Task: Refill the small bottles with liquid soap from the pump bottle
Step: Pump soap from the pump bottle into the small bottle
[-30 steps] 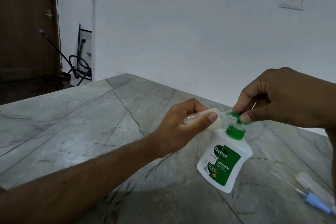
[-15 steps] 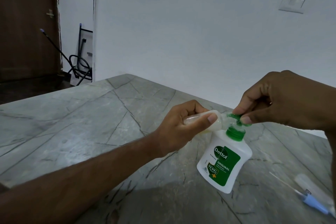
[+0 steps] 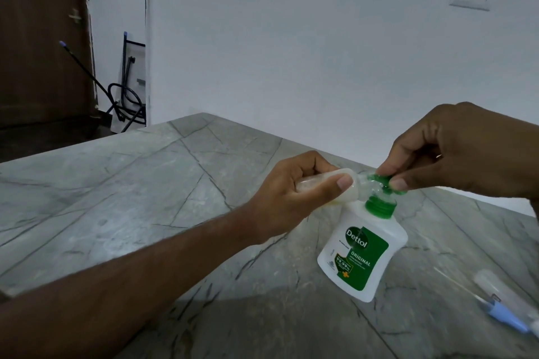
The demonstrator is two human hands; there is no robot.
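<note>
A white pump bottle (image 3: pixel 361 253) with a green label and green pump head (image 3: pixel 385 183) stands on the grey stone table (image 3: pixel 145 198). My left hand (image 3: pixel 291 198) grips a small clear bottle (image 3: pixel 145 182), held sideways with its mouth against the pump's nozzle; a little pale liquid shows inside it near the neck. My right hand (image 3: pixel 455 151) pinches the green pump head between thumb and fingers. Most of the small bottle is hidden inside my left fist.
At the table's right edge lie a second small clear bottle (image 3: pixel 501 294) and a blue-capped spray tube (image 3: pixel 504 315). The white wall rises just behind the table. A dark door and black cables are at the far left.
The pump head and my right hand have shifted slightly downward; otherwise both hands and the bottles stay in place.
</note>
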